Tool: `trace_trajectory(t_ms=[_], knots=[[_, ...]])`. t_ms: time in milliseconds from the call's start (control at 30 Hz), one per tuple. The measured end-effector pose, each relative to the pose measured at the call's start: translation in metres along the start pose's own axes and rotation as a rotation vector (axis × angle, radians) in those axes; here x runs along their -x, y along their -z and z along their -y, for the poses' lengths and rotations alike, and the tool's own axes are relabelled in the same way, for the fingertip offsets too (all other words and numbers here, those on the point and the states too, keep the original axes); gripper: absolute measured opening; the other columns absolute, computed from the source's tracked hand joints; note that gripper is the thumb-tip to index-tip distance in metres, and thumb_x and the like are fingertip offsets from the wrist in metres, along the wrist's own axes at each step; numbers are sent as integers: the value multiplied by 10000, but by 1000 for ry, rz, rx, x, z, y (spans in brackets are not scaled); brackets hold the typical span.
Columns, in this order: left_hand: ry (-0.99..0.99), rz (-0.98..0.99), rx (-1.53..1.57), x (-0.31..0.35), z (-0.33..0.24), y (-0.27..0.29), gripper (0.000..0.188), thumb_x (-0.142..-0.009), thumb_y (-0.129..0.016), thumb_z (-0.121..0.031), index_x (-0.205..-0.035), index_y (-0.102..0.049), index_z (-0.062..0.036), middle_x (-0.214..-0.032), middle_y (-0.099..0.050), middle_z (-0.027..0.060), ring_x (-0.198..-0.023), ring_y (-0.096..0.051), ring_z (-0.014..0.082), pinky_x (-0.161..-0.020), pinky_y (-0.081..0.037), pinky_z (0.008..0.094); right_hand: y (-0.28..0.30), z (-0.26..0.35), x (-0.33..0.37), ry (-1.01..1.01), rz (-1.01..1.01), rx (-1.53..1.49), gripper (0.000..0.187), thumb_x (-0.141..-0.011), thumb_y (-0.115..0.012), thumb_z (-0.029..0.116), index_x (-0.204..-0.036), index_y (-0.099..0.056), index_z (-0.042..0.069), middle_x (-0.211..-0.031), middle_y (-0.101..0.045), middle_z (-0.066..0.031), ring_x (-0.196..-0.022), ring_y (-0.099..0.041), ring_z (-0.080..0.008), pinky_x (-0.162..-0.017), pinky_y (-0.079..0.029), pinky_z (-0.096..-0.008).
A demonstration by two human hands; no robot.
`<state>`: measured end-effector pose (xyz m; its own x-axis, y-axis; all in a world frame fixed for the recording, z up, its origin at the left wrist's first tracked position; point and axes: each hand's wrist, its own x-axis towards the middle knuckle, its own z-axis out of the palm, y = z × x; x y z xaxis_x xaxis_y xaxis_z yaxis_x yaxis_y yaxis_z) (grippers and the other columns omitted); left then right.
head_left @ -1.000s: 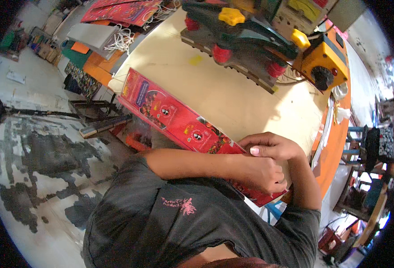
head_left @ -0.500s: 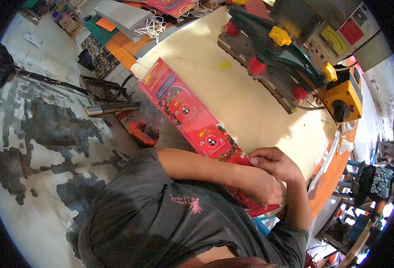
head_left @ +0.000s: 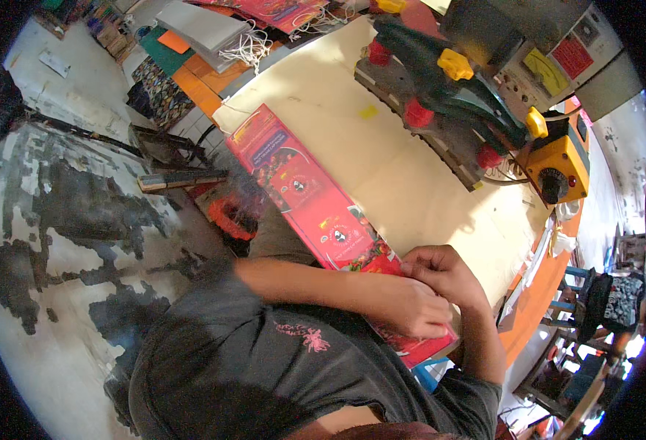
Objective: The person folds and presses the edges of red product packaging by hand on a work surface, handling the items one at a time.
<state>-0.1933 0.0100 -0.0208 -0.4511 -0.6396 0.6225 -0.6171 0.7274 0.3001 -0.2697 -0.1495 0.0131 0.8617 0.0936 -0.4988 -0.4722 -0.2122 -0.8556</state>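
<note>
A long, narrow red printed strip (head_left: pixel 314 210), glossy like card or plastic, lies slantwise along the near edge of the cream work surface. My left hand (head_left: pixel 414 306) reaches across its near end from the left, with fingers curled down by the strip's right edge. Just beyond it, my right hand (head_left: pixel 444 273) is closed at the far long edge of the strip, thumb and fingers bent together. My left forearm and hand cover part of the strip. Whatever lies between or under my fingertips is hidden.
The cream work surface (head_left: pixel 315 117) carries a dark green machine (head_left: pixel 440 81) with red and yellow knobs. Right of it stands a yellow control box (head_left: pixel 557 165) with a black dial. Clear sheets (head_left: pixel 194 29) and white strings (head_left: pixel 248 48) lie at the far left.
My left hand has shifted slightly left along the strip, and its fingers show more. My right hand stays near the strip's edge. The whole view has moved a little.
</note>
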Motion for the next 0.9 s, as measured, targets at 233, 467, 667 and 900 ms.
trace_trajectory(t_ms=[233, 467, 667, 900], knots=[[625, -341, -372, 99, -15, 105, 267, -1003, -716, -234, -1224, -738, -85, -1159, -767, 94, -1067, -737, 280, -896, -578, 414, -8, 0, -6, 61, -151, -147, 224, -1066, -707, 191, -1118, -769, -18, -961, -772, -26, -922, -661, -104, -865, -545, -303], [1118, -1639, -425, 210, 10, 120, 231, -1133, -637, -284, -1164, -592, -59, -1003, -615, -1, -895, -600, 97, -782, -513, 288, 1, 2, -2, 49, -63, -132, 309, -1061, -737, 199, -1278, -727, -20, -1065, -786, -43, -986, -685, -115, -921, -549, -310], [1145, -1888, -200, 227, 20, 103, 257, -1112, -667, -332, -1154, -587, -91, -934, -593, -22, -711, -516, 84, -560, -404, 277, 1, 8, -4, 114, 67, -266, 515, -1039, -757, 128, -1513, -601, 1, -1293, -765, -84, -1160, -707, -157, -1062, -541, -344], [1286, -1939, 97, 211, 7, 107, 265, -1105, -697, -339, -1055, -594, -101, -948, -620, 5, -833, -620, 120, -786, -558, 320, -9, 4, -5, 205, 32, -199, 453, -1078, -701, 120, -1508, -617, 3, -1376, -748, -98, -1248, -687, -172, -1114, -523, -353]])
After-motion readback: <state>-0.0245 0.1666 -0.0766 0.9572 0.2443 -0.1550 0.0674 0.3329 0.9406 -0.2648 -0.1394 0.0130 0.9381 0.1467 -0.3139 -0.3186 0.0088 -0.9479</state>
